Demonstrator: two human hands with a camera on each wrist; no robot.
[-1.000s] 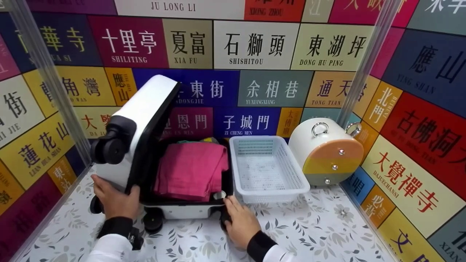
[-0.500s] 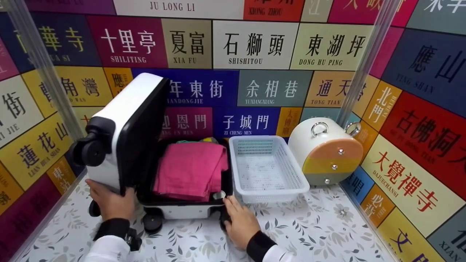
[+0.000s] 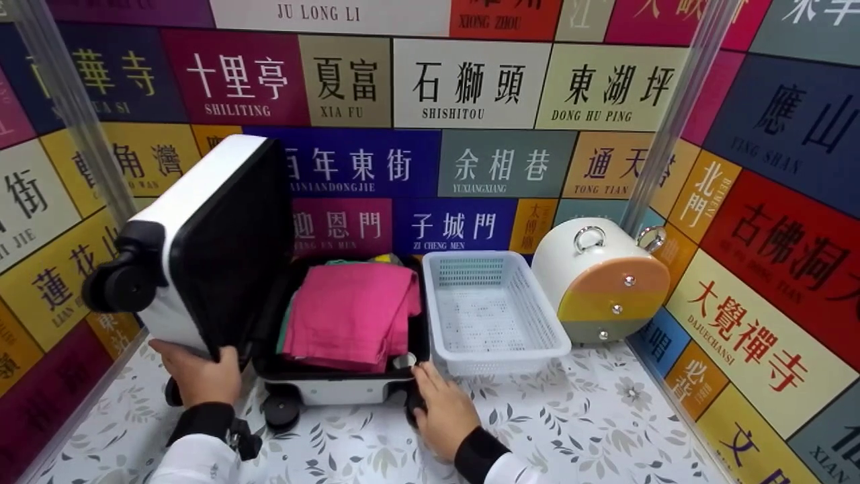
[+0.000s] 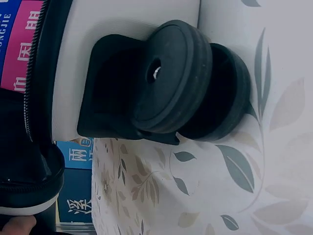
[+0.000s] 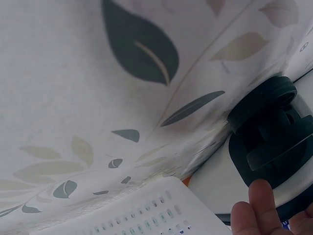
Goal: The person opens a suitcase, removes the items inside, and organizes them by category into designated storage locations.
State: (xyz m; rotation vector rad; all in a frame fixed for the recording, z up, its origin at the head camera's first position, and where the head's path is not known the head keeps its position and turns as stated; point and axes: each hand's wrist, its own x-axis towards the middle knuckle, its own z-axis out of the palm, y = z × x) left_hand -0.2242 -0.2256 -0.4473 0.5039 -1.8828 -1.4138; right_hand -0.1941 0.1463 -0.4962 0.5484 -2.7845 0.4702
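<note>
A small white suitcase lies with its lid raised and leaning left. My left hand grips the lid's lower front edge, thumb on the black inner side and fingers on the outside. In the left wrist view, a thumb shows at the edge beside a black double wheel. My right hand rests on the suitcase's front right corner with fingers extended over the rim. Fingertips show near a black wheel there. Folded pink cloth fills the base, with green cloth under it.
A white plastic basket stands right beside the suitcase. Farther right is a rounded white case with a striped front and metal rings. Printed wall panels close off the back and sides. Floral covering spreads in front.
My left hand has swung the lid farther left and wider, so more of its black inside and green cloth at the left show. The right hand has stayed at the corner.
</note>
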